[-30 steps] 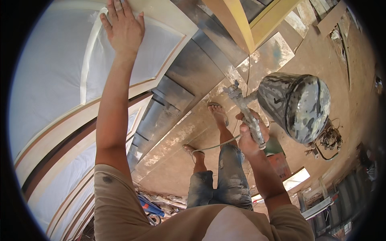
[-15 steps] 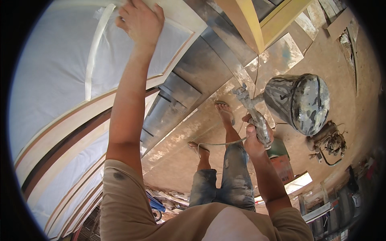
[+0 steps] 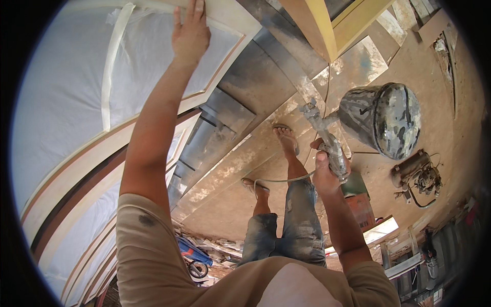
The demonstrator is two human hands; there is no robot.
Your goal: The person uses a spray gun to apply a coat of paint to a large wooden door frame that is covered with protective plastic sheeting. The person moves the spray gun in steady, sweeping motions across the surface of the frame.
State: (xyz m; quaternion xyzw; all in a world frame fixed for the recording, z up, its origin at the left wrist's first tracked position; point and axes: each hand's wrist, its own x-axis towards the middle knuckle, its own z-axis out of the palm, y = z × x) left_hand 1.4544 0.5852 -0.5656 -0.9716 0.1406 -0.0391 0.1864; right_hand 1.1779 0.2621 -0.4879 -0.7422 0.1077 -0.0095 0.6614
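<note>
A pale door or window panel [image 3: 232, 25], its middle covered with translucent plastic sheet [image 3: 66, 71], leans at the left. My left hand [image 3: 191, 36] reaches up to its top border, fingers stretched out; it seems to lie flat on the surface, holding nothing. A strip of whitish tape [image 3: 110, 66] runs down the plastic. My right hand [image 3: 327, 166] is wrapped round the handle of a paint spray gun [image 3: 333, 153]. The gun's big paint-splattered cup [image 3: 381, 120] sticks out to the right. A thin hose [image 3: 279, 180] trails left from near the hand.
More masked panels [image 3: 87, 225] stand behind the first. Boards [image 3: 258, 77] lie on the floor beyond my feet, with a yellow-edged piece [image 3: 353, 25] above them. An air compressor [image 3: 417, 179] sits at the right, near a red box [image 3: 360, 210]. A motorbike [image 3: 197, 258] shows behind me.
My left hand has shifted slightly and its bent fingers have straightened against the panel. The spray gun stays in my right hand, tilted a little differently.
</note>
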